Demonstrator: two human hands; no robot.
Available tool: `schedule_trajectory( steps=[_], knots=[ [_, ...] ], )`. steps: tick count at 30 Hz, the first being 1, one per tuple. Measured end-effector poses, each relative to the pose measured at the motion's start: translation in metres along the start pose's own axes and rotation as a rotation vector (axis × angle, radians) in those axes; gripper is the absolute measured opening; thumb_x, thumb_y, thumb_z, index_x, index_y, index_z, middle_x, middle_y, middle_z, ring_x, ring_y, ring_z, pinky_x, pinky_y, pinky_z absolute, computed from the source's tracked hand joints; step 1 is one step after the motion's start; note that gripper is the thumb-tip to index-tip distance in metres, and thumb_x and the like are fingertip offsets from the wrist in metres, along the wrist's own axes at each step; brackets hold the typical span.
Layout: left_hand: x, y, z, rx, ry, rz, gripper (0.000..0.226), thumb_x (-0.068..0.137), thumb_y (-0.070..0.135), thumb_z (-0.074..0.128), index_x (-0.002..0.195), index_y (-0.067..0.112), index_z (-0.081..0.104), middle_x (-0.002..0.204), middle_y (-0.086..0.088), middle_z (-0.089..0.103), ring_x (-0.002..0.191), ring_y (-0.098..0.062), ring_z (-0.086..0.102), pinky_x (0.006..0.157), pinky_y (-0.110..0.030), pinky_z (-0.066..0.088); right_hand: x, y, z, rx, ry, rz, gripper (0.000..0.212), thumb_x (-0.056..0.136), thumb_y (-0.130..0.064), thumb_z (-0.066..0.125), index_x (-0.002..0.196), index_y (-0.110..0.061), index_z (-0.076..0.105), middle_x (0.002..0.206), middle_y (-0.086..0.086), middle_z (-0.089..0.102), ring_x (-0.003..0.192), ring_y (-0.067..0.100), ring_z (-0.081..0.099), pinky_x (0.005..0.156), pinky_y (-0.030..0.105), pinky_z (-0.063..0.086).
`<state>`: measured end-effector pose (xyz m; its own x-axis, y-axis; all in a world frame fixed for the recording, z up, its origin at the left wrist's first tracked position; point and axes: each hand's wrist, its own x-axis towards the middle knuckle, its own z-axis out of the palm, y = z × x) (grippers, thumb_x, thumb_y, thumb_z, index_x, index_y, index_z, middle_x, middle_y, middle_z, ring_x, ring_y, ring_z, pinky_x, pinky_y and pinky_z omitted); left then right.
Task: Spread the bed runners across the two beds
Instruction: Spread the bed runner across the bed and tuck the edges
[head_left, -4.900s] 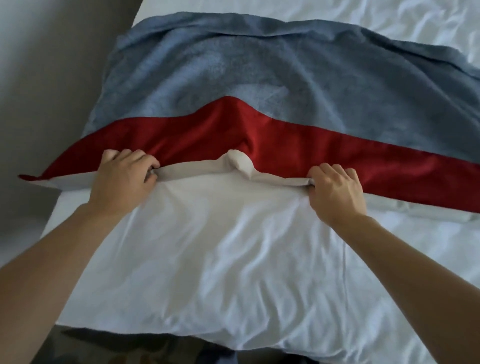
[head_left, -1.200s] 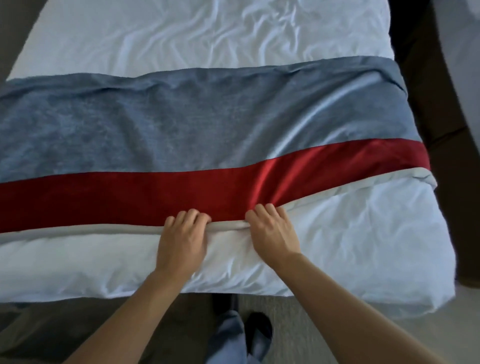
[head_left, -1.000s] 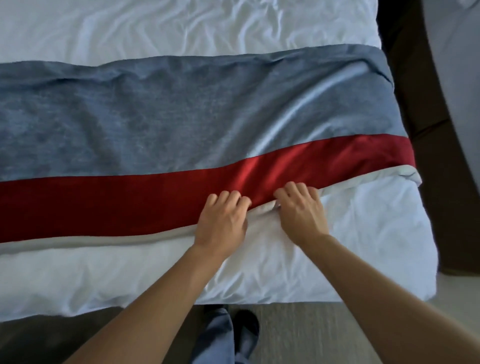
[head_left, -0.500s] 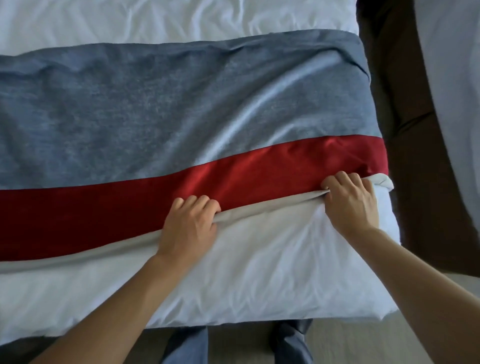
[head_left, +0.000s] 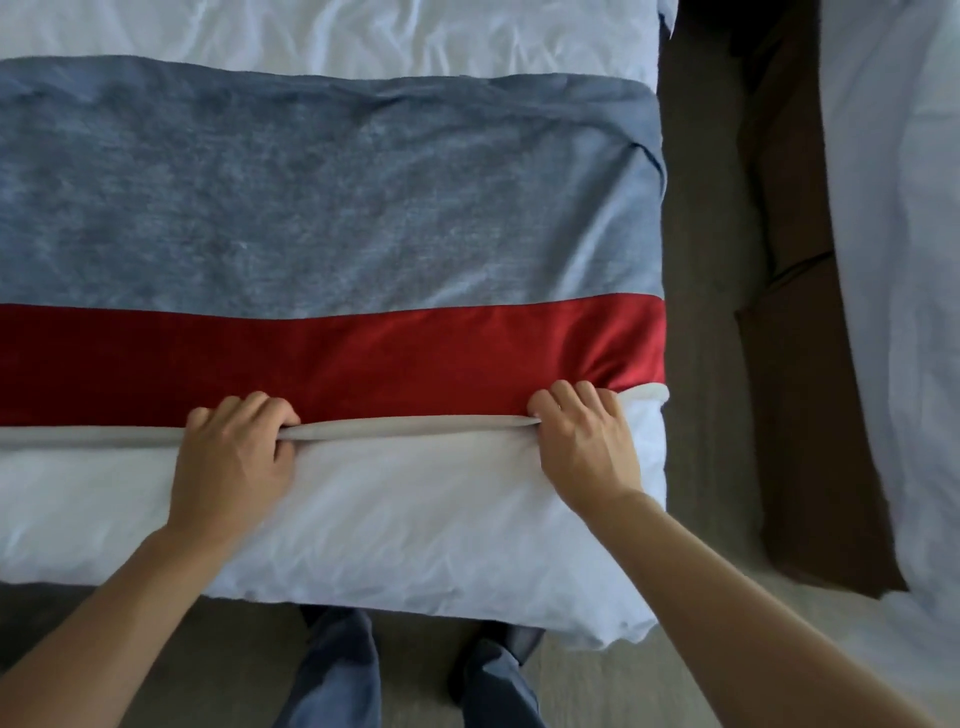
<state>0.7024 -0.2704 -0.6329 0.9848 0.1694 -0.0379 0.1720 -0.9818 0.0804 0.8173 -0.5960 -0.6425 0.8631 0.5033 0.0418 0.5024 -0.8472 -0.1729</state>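
Our left hand (head_left: 231, 457) and right hand (head_left: 584, 441) are pinching the grey-and-red fabric bed runner's (head_left: 332, 249) pale near hem, lying taut across the white crumpled bed (head_left: 395, 525).

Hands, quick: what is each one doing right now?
Left hand: closed, gripping the near edge of the bed runner.
Right hand: closed, gripping the same edge, close to the bed's right side.
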Motion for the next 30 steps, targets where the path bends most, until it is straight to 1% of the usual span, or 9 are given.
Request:
schedule_trajectory(
  steps=[3, 4, 9, 13, 14, 17, 21, 26, 30],
  knots=[
    [0.015, 0.032, -0.001, -0.029, 0.005, 0.017, 0.012, 0.079, 0.015, 0.062, 0.090, 0.020, 0.062, 0.083, 0.006, 0.056, 0.077, -0.025, 0.054, 0.073, -0.041, 0.034, 0.004, 0.023, -0.004, -0.020, -0.011, 0.024, 0.026, 0.073, 0.004, 0.063, 0.091, -0.015, 0.066, 0.084, 0.005, 0.058, 0.077, 0.031, 0.053, 0.074, 0.043, 0.045],
    [0.022, 0.049, 0.000, -0.050, 0.006, 0.045, 0.015, 0.077, 0.019, 0.059, 0.091, 0.021, 0.062, 0.084, 0.006, 0.056, 0.078, -0.025, 0.055, 0.073, -0.041, 0.035, 0.006, 0.031, -0.005, -0.033, -0.008, 0.036, 0.026, 0.073, 0.004, 0.063, 0.092, -0.015, 0.066, 0.086, 0.005, 0.058, 0.079, 0.031, 0.053, 0.075, 0.044, 0.045],
    [0.060, 0.152, 0.013, -0.162, -0.038, 0.247, 0.018, 0.076, 0.026, 0.063, 0.094, 0.020, 0.065, 0.088, 0.002, 0.058, 0.083, -0.026, 0.056, 0.075, -0.040, 0.035, 0.013, 0.059, -0.009, -0.072, -0.007, 0.125, 0.021, 0.074, 0.004, 0.061, 0.085, -0.014, 0.064, 0.082, 0.005, 0.057, 0.076, 0.032, 0.053, 0.073, 0.045, 0.044],
    [0.081, 0.219, 0.022, -0.214, -0.066, 0.309, 0.023, 0.086, 0.042, 0.059, 0.094, 0.021, 0.065, 0.088, 0.004, 0.060, 0.083, -0.021, 0.055, 0.077, -0.037, 0.034, 0.012, 0.070, -0.014, 0.010, -0.048, 0.120, 0.010, 0.080, -0.006, 0.065, 0.083, -0.015, 0.062, 0.081, 0.003, 0.057, 0.077, 0.030, 0.053, 0.071, 0.042, 0.042],
    [0.084, 0.229, 0.025, -0.213, -0.069, 0.320, 0.023, 0.089, 0.042, 0.056, 0.094, 0.021, 0.065, 0.089, 0.004, 0.060, 0.084, -0.021, 0.055, 0.078, -0.036, 0.034, 0.012, 0.074, -0.015, 0.043, -0.062, 0.102, 0.008, 0.082, -0.011, 0.068, 0.084, -0.015, 0.062, 0.082, 0.002, 0.057, 0.078, 0.029, 0.053, 0.071, 0.041, 0.041],
    [0.089, 0.244, 0.030, -0.206, -0.092, 0.327, 0.016, 0.092, 0.036, 0.054, 0.095, 0.022, 0.061, 0.091, 0.005, 0.059, 0.086, -0.020, 0.055, 0.080, -0.034, 0.032, 0.013, 0.084, -0.019, 0.118, -0.120, 0.063, 0.014, 0.081, -0.023, 0.073, 0.089, -0.017, 0.063, 0.086, -0.001, 0.058, 0.083, 0.026, 0.052, 0.072, 0.036, 0.039],
    [0.083, 0.249, 0.030, -0.214, -0.097, 0.311, 0.005, 0.089, 0.025, 0.058, 0.087, 0.021, 0.056, 0.084, 0.005, 0.058, 0.080, -0.021, 0.054, 0.077, -0.034, 0.033, 0.002, 0.082, -0.020, 0.162, -0.140, 0.077, 0.009, 0.082, -0.015, 0.069, 0.089, -0.015, 0.062, 0.086, 0.000, 0.059, 0.083, 0.026, 0.053, 0.072, 0.036, 0.041],
    [0.052, 0.249, 0.023, -0.199, -0.068, 0.314, 0.018, 0.080, 0.011, 0.067, 0.077, 0.021, 0.052, 0.073, 0.005, 0.052, 0.070, -0.021, 0.050, 0.068, -0.035, 0.034, -0.026, 0.071, -0.020, 0.217, -0.150, 0.144, 0.012, 0.079, -0.008, 0.066, 0.085, -0.015, 0.060, 0.082, 0.000, 0.058, 0.077, 0.027, 0.053, 0.067, 0.041, 0.045],
    [0.026, 0.252, 0.017, -0.187, -0.085, 0.325, 0.024, 0.077, 0.009, 0.070, 0.075, 0.021, 0.050, 0.072, 0.006, 0.050, 0.069, -0.021, 0.048, 0.067, -0.034, 0.032, -0.058, 0.059, -0.023, 0.267, -0.129, 0.178, 0.019, 0.072, -0.002, 0.067, 0.081, -0.016, 0.057, 0.076, -0.002, 0.054, 0.069, 0.023, 0.050, 0.060, 0.039, 0.046]
  ],
)
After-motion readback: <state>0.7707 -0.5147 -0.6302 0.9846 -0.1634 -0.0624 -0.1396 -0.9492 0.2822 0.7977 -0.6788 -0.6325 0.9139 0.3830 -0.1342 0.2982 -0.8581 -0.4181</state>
